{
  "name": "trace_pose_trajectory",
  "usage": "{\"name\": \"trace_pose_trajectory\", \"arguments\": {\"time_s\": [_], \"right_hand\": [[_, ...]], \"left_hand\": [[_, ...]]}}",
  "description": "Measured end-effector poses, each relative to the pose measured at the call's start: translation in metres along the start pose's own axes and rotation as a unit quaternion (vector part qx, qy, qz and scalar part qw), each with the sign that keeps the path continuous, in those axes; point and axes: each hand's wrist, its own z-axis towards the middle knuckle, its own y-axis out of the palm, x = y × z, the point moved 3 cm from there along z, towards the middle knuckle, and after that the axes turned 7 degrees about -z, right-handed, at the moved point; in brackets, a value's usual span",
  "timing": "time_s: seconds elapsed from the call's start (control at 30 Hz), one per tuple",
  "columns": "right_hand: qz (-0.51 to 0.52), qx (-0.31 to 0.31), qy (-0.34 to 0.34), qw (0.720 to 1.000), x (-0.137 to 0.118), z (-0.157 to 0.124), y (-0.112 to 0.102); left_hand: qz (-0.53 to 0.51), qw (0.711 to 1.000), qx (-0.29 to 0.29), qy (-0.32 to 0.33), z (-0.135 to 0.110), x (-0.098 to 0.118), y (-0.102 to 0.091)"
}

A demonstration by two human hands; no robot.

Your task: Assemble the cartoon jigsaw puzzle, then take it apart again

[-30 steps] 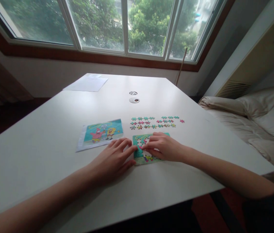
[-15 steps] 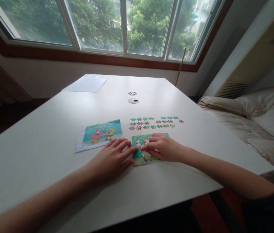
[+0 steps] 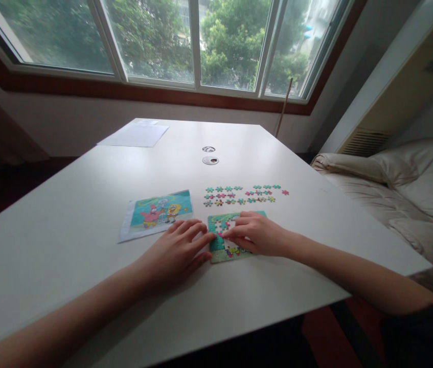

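A partly filled jigsaw puzzle [image 3: 218, 255] lies flat on the white table, with a green border and a pale gap in its middle. My right hand [image 3: 252, 232] covers its right side, fingertips pinched together at a small pink puzzle piece [image 3: 220, 234] in the left part of the gap. My left hand [image 3: 185, 246] rests at the puzzle's left edge, fingers stretched out, the index fingertip close to that pink piece. Several loose puzzle pieces [image 3: 221, 196] lie in rows just beyond the board. Left of them is a printed cartoon picture [image 3: 158, 212] on a white sheet.
Two round discs [image 3: 210, 160] lie farther back on the table [image 3: 86, 204]. A white paper [image 3: 134, 135] is at the far left corner. A cream sofa [image 3: 369, 174] stands to the right, and a thin stick [image 3: 284, 107] leans by the window.
Both hands stay nearly in place at the puzzle, with the left index fingertip drawn back very slightly from the pink piece. The whole view has shifted a little.
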Motion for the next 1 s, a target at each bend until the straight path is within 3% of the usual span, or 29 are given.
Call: {"name": "trace_pose_trajectory", "arguments": {"time_s": [0.47, 0.6, 0.7, 0.87, 1.0], "right_hand": [[0.006, -0.002, -0.006, 1.000, 0.001, -0.004, 0.000], [0.030, -0.001, 0.005, 1.000, 0.011, -0.003, -0.008], [0.023, 0.025, 0.051, 0.998, 0.038, -0.007, -0.020], [-0.048, 0.061, 0.207, 0.975, 0.119, -0.035, -0.038], [-0.085, 0.041, 0.305, 0.948, 0.170, -0.058, -0.038]], "left_hand": [[-0.001, 0.999, 0.030, 0.036, 0.001, 0.002, -0.008], [-0.005, 0.999, 0.030, 0.034, 0.000, 0.002, -0.007], [-0.014, 0.999, 0.036, 0.036, -0.001, 0.002, -0.007], [-0.015, 0.999, 0.038, 0.034, -0.001, 0.001, -0.008], [-0.012, 0.999, 0.029, 0.036, -0.001, 0.001, -0.007]]}}
